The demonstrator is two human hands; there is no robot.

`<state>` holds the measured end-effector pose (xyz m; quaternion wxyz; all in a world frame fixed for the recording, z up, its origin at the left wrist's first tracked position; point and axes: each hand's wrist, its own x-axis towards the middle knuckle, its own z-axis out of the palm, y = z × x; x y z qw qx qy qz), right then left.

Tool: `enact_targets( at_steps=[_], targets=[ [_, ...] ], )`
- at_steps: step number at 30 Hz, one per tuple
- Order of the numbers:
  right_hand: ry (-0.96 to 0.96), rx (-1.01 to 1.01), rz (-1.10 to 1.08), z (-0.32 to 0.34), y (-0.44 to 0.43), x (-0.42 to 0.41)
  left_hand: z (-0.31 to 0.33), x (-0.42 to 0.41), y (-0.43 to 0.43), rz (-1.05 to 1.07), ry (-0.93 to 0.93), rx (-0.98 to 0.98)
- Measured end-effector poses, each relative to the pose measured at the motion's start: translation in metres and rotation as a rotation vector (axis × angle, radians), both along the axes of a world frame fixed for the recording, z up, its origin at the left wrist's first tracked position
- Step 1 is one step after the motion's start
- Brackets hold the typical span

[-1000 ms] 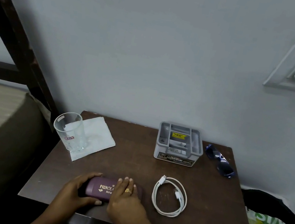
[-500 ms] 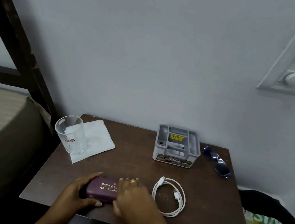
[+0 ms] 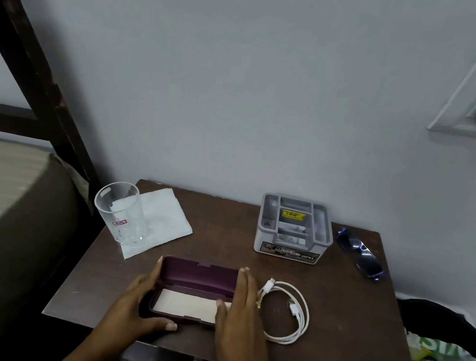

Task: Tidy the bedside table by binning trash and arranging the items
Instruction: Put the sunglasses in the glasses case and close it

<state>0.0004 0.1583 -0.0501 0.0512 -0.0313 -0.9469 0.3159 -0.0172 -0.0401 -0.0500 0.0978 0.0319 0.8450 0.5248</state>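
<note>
While the left hand (image 3: 133, 305) cups the left end of the open maroon plastic spectacle case (image 3: 194, 292), fingers curled along its side and thumb at its front edge, the right hand (image 3: 240, 314) lies flat against the case's right end, fingers straight and grasping nothing. The case sits at the 6 o'clock edge of the dark brown wooden bench (image 3: 345, 342), lid raised, with only a pale lining showing in its base. At 3 o'clock of the case, just beside the right hand, lies a coiled white charging cable (image 3: 291, 314). At 10 o'clock a clear drinking glass (image 3: 121, 212) stands on a white paper napkin (image 3: 160, 217). At 1 o'clock a grey compartmented plastic organiser (image 3: 293, 230) holds a yellow tag; blue sunglasses (image 3: 360, 254) lie just beyond. A black bin (image 3: 441, 321) at 4 o'clock holds green wrappers.
</note>
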Motion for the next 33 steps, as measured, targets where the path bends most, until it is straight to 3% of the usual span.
enact_targets(
  at_steps=[8,13,16,19,23,28,30,33],
  targets=[
    [0.0,0.399,0.01,-0.015,0.001,0.006,-0.006,-0.007,-0.003,-0.036,-0.024,-0.254],
    [-0.075,0.411,0.027,-0.016,0.004,0.002,-0.004,-0.01,-0.003,-0.054,-0.061,-0.388],
    [-0.066,0.374,0.029,-0.01,0.004,0.001,0.007,-0.009,0.001,-0.026,-0.108,-0.314],
    [0.024,0.239,-0.009,0.003,0.01,0.002,0.018,-0.001,0.01,0.181,-0.111,-0.115],
    [0.181,-0.16,-0.167,0.034,0.036,0.009,0.041,0.016,0.043,0.324,0.098,-0.133],
    [0.362,-0.45,-0.558,0.049,0.094,0.006,0.089,0.021,0.133,0.069,0.339,0.035],
    [0.381,-0.546,-0.681,0.048,0.118,0.003,0.098,0.013,0.179,-0.057,0.289,0.191],
    [0.328,-0.645,-0.814,0.041,0.151,-0.003,0.089,-0.004,0.251,-0.188,0.064,0.385]
  ],
)
